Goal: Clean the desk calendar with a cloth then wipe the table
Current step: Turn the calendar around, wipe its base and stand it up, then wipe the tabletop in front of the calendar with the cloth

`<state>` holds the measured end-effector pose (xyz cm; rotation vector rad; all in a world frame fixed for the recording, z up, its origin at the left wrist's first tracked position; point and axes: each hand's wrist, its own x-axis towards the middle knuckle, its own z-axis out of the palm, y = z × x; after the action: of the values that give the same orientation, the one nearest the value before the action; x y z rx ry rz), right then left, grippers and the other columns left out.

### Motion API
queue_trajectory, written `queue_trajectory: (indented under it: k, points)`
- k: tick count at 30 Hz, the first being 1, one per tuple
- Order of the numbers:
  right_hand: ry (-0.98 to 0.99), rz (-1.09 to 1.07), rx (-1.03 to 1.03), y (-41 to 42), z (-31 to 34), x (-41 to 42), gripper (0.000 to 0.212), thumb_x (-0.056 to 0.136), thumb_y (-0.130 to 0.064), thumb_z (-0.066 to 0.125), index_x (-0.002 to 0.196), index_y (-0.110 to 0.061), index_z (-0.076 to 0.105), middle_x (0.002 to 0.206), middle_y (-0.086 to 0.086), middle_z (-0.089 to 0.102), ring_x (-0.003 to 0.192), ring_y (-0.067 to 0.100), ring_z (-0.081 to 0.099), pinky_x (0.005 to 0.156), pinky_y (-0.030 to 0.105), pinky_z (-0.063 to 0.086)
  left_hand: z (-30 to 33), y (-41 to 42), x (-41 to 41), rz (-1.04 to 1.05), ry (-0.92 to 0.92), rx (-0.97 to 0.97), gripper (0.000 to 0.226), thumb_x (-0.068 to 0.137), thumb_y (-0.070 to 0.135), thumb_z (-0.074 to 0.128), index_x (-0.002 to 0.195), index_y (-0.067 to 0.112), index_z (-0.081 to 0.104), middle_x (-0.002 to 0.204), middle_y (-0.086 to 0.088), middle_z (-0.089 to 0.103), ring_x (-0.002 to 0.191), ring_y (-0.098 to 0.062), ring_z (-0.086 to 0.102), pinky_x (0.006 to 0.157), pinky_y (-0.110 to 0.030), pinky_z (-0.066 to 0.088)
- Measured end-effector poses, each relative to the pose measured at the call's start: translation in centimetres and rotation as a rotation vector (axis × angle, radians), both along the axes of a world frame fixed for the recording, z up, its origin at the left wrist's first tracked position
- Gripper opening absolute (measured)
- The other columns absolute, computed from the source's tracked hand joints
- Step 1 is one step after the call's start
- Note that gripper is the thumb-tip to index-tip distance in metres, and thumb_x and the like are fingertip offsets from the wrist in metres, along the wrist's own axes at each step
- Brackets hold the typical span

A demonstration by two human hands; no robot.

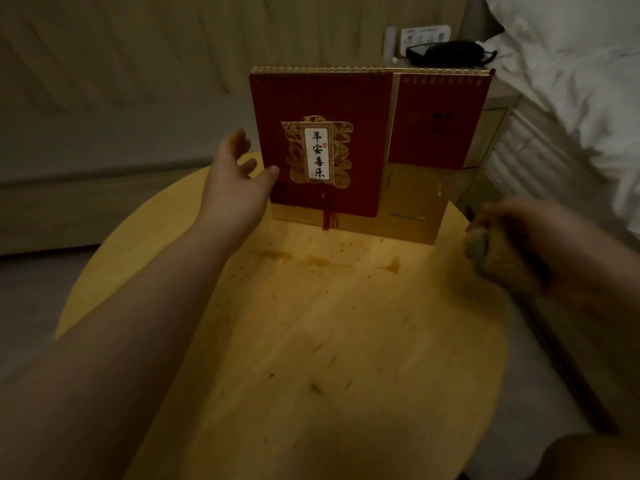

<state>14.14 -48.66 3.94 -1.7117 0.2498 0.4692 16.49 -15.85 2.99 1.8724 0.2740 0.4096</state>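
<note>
- At the centre of the frame, the desk calendar (322, 150) stands upright near the far edge of the round yellow wooden surface (311, 341).
- Its cover is dark red, with a gold ornament framing a white label of black characters, a red tassel hanging below, and a gold wire spiral along the top edge.
- A smaller red pad hangs on the calendar's right part, above a gold base panel.
- From the lower left of the frame, the left hand (239, 178) reaches up to the calendar's left edge.
- Its grip is spread: the thumb tip lies on the red cover near the lower left corner, while the fingers are splayed beside and behind the left edge.
- At the right of the frame, the right hand (519, 226) is blurred and sits over the surface's right rim, apart from the calendar.
- Its grip is closed around a bunched, yellowish-grey cloth (485, 254), which hangs below the fist.
- Scattered over the middle of the surface are small dark specks and a line of brownish stains (311, 261) just in front of the calendar.
- In the upper right of the frame lies a bed with white bedding (571, 64).
- Behind the calendar's top edge, a dark object (450, 51) rests on a nightstand; I cannot tell what it is.
</note>
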Motion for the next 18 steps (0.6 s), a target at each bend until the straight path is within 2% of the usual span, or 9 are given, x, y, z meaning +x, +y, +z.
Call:
queue_trajectory:
  k: [2, 4, 5, 7, 10, 12, 14, 16, 18]
  points:
    - [0.089, 0.003, 0.081, 0.9, 0.3, -1.5, 0.025, 0.101, -0.031, 0.056, 0.106, -0.012, 0.072, 0.097, 0.015, 0.067, 0.068, 0.028, 0.066, 0.043, 0.030, 0.052, 0.7, -2.1, -3.1, 0.083, -0.066, 0.060, 0.055, 0.101, 0.018, 0.067, 0.150, 0.028, 0.045, 0.139, 0.016, 0.058, 0.121, 0.001, 0.057, 0.089, -0.019, 0.054]
    - [0.117, -0.020, 0.187, 2.6, 0.7, -2.6, 0.022, 0.099, -0.024, 0.059, 0.111, -0.011, 0.073, 0.100, 0.014, 0.068, 0.059, 0.027, 0.072, 0.040, 0.028, 0.053, 0.6, -4.5, -7.1, 0.013, -0.102, 0.081, 0.032, 0.100, 0.024, 0.066, 0.127, 0.040, 0.060, 0.108, 0.021, 0.067, 0.098, 0.005, 0.064, 0.078, -0.017, 0.058]
    - [0.122, -0.044, 0.229, 3.7, 0.8, -3.2, 0.021, 0.100, -0.023, 0.060, 0.114, -0.011, 0.072, 0.100, 0.014, 0.068, 0.057, 0.025, 0.073, 0.041, 0.028, 0.054, 0.4, -5.8, -9.2, -0.068, -0.076, 0.095, 0.025, 0.099, 0.029, 0.066, 0.116, 0.046, 0.063, 0.103, 0.021, 0.068, 0.093, 0.003, 0.066, 0.072, -0.018, 0.060]
    - [0.098, -0.093, 0.286, 5.6, 0.8, -3.9, 0.023, 0.102, -0.021, 0.060, 0.122, -0.011, 0.067, 0.104, 0.013, 0.068, 0.075, 0.026, 0.074, 0.050, 0.033, 0.058, -0.1, -8.2, -12.3, -0.241, 0.019, 0.067, 0.020, 0.098, 0.036, 0.066, 0.112, 0.050, 0.064, 0.106, 0.027, 0.068, 0.093, 0.005, 0.068, 0.068, -0.014, 0.058]
    - [0.026, -0.110, 0.372, 7.7, 0.5, -4.9, 0.025, 0.106, -0.019, 0.055, 0.127, -0.009, 0.062, 0.119, 0.020, 0.068, 0.109, 0.039, 0.069, 0.072, 0.045, 0.060, -1.2, -10.1, -13.9, -0.317, 0.077, 0.020, 0.040, 0.096, 0.035, 0.071, 0.135, 0.040, 0.061, 0.122, 0.021, 0.066, 0.109, 0.004, 0.066, 0.085, -0.020, 0.059]
    - [-0.011, -0.072, 0.437, 8.3, 0.7, -5.6, 0.022, 0.104, -0.016, 0.056, 0.123, -0.009, 0.065, 0.108, 0.015, 0.074, 0.103, 0.034, 0.071, 0.063, 0.041, 0.063, -1.3, -10.1, -13.8, -0.289, 0.098, 0.016, 0.056, 0.093, 0.042, 0.072, 0.146, 0.034, 0.054, 0.133, 0.020, 0.059, 0.118, 0.000, 0.061, 0.095, -0.027, 0.058]
    - [-0.067, -0.034, 0.443, 8.3, 0.8, -6.0, 0.019, 0.100, -0.009, 0.061, 0.116, -0.011, 0.070, 0.091, 0.008, 0.080, 0.089, 0.026, 0.077, 0.056, 0.031, 0.061, -1.2, -9.7, -13.7, -0.256, 0.093, 0.029, 0.069, 0.086, 0.057, 0.072, 0.148, 0.034, 0.054, 0.133, 0.020, 0.055, 0.116, 0.007, 0.057, 0.089, -0.016, 0.055]
    - [-0.130, -0.012, 0.395, 8.1, 0.8, -6.2, 0.021, 0.098, -0.002, 0.064, 0.115, -0.013, 0.072, 0.095, 0.008, 0.082, 0.088, 0.022, 0.081, 0.061, 0.028, 0.062, -1.1, -9.2, -13.6, -0.228, 0.065, -0.017, 0.077, 0.074, 0.065, 0.071, 0.144, 0.035, 0.059, 0.127, 0.013, 0.054, 0.109, 0.013, 0.054, 0.081, -0.003, 0.048]
    - [-0.155, -0.007, 0.375, 8.2, 0.6, -6.2, 0.022, 0.097, 0.001, 0.065, 0.114, -0.012, 0.073, 0.098, 0.011, 0.082, 0.088, 0.023, 0.081, 0.063, 0.030, 0.063, -1.2, -8.6, -13.6, -0.248, 0.065, -0.056, 0.068, 0.077, 0.061, 0.079, 0.139, 0.040, 0.063, 0.125, 0.008, 0.058, 0.110, 0.006, 0.059, 0.082, -0.010, 0.053]
